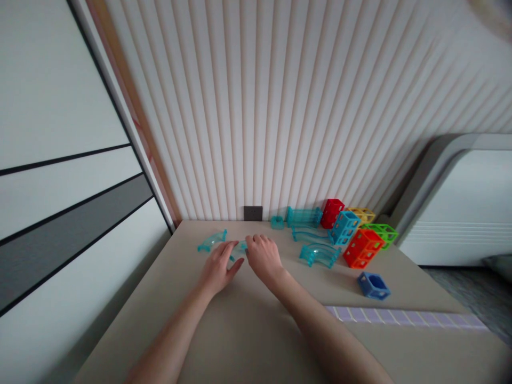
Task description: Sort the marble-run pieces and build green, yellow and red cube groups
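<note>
Clear teal piece, one: likely light, stiff, slick, best edge-held; my left fingers parted around it, right fingers curled, grip hidden.

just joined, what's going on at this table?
A person has the left hand and right hand at a clear teal piece, mostly hidden; exact grip unclear. A curved teal piece lies just beyond the left hand. Off to the right are more teal pieces, colored open-frame blocks and a dark-blue block.
</note>
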### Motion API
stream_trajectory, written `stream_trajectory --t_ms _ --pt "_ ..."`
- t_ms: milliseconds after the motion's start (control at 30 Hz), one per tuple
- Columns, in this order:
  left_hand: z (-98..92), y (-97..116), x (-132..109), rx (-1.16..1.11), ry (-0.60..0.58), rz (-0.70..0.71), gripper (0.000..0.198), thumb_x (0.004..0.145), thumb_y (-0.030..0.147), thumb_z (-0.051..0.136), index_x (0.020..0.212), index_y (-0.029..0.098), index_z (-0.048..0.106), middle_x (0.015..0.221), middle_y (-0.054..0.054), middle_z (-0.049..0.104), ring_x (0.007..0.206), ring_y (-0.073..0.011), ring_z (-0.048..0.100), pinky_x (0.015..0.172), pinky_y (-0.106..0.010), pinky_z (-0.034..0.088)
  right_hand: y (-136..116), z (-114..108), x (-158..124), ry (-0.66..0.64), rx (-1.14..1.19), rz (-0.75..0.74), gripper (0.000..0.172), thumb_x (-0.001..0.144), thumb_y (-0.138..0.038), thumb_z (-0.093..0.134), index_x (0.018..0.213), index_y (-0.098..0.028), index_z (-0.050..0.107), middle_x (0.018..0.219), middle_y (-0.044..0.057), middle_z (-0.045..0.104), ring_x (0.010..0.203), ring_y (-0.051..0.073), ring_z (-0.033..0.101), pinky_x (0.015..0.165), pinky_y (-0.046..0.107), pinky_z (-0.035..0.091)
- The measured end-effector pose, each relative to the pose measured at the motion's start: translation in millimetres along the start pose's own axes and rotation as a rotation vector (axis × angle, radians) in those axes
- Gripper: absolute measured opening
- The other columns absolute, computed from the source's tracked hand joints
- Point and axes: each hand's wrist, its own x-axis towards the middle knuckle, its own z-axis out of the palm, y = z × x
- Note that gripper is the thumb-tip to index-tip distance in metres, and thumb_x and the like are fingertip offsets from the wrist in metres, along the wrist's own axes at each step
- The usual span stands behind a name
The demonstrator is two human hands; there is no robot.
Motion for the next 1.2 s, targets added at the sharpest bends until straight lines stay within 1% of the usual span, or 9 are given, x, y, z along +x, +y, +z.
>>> stream_trajectory --t_ms 100,200,267,333,433,533,633,833,1200 --pt "2.8 -4 -1 0.008 0.029 -0.015 0.033 0.1 0.034 0.052 0.13 0.02 0.053 0.115 -0.012 0.07 0.108 -0.0238 0.068 0.094 -0.036 0.056 -6 -4 -4 0.01 0.012 -0.029 0.019 0.095 -0.016 0.057 0.113 -0.019 0.062 0.104 0.011 0.071 0.1 0.026 0.065 0.082 0.034 0.049" --pt "-3.9 -22 -1 0.113 0.112 -0.087 0.033 0.1 0.036 0.051 0.127 0.019 0.058 0.115 -0.013 0.07 0.108 -0.0261 0.067 0.096 -0.039 0.053 -11 -7 -8 0.076 0.03 -0.069 0.048 0.094 -0.023 0.063 0.14 -0.02 0.049 0.123 0.013 0.066 0.11 0.028 0.062 0.087 0.038 0.05" --pt "-13.1 -37 0 0.206 0.178 -0.239 0.035 0.1 0.038 0.049 0.124 0.016 0.06 0.114 -0.015 0.071 0.107 -0.0279 0.067 0.096 -0.041 0.052 -14 -9 -11 0.136 0.042 -0.086 0.064 0.093 -0.027 0.065 0.15 -0.02 0.038 0.138 0.016 0.058 0.117 0.031 0.058 0.092 0.042 0.049" --pt "-24.1 -52 -1 0.322 0.18 -0.45 0.039 0.099 0.041 0.049 0.123 0.013 0.061 0.116 -0.017 0.071 0.111 -0.0296 0.065 0.1 -0.042 0.049 -18 -12 -14 0.155 0.054 -0.094 0.062 0.093 -0.029 0.064 0.15 -0.02 0.039 0.143 0.017 0.054 0.12 0.032 0.056 0.095 0.044 0.049" --pt "-38.8 -70 -6 0.469 0.091 -0.745 0.041 0.096 0.04 0.05 0.123 0.011 0.063 0.117 -0.018 0.071 0.112 -0.0318 0.065 0.098 -0.041 0.049 -24 -16 -20 0.124 0.086 -0.145 0.052 0.094 -0.031 0.063 0.143 -0.021 0.047 0.14 0.016 0.055 0.119 0.031 0.056 0.094 0.045 0.05" --pt "-47.5 -79 -12 0.525 0.057 -0.874 0.039 0.093 0.037 0.052 0.118 0.011 0.067 0.107 -0.02 0.073 0.101 -0.037 0.067 0.085 -0.045 0.052 -28 -19 -23 0.096 0.105 -0.206 0.046 0.094 -0.032 0.064 0.137 -0.022 0.052 0.139 0.015 0.055 0.117 0.03 0.057 0.092 0.044 0.051" --pt "-51.8 -82 -17 0.576 0.049 -0.981 0.039 0.091 0.036 0.052 0.117 0.01 0.067 0.104 -0.023 0.072 0.1 -0.0409 0.066 0.078 -0.048 0.051 -29 -20 -26 0.08 0.102 -0.227 0.041 0.094 -0.032 0.064 0.132 -0.021 0.055 0.138 0.015 0.056 0.117 0.03 0.057 0.091 0.043 0.052" --pt "-53.2 -87 -20 0.614 0.034 -1.075 0.041 0.091 0.039 0.048 0.118 0.011 0.064 0.108 -0.023 0.069 0.106 -0.0407 0.063 0.08 -0.048 0.049 -28 -22 -30 0.05 0.107 -0.268 0.034 0.094 -0.032 0.064 0.125 -0.02 0.058 0.134 0.014 0.057 0.115 0.029 0.057 0.089 0.042 0.053" --pt "-51.3 -88 -22 0.615 -0.016 -1.054 0.043 0.092 0.039 0.044 0.119 0.01 0.061 0.111 -0.024 0.068 0.109 -0.0403 0.06 0.08 -0.047 0.047 -29 -23 -33 0.029 0.091 -0.287 0.029 0.094 -0.035 0.065 0.118 -0.02 0.062 0.122 0.012 0.063 0.11 0.028 0.06 0.086 0.041 0.054"
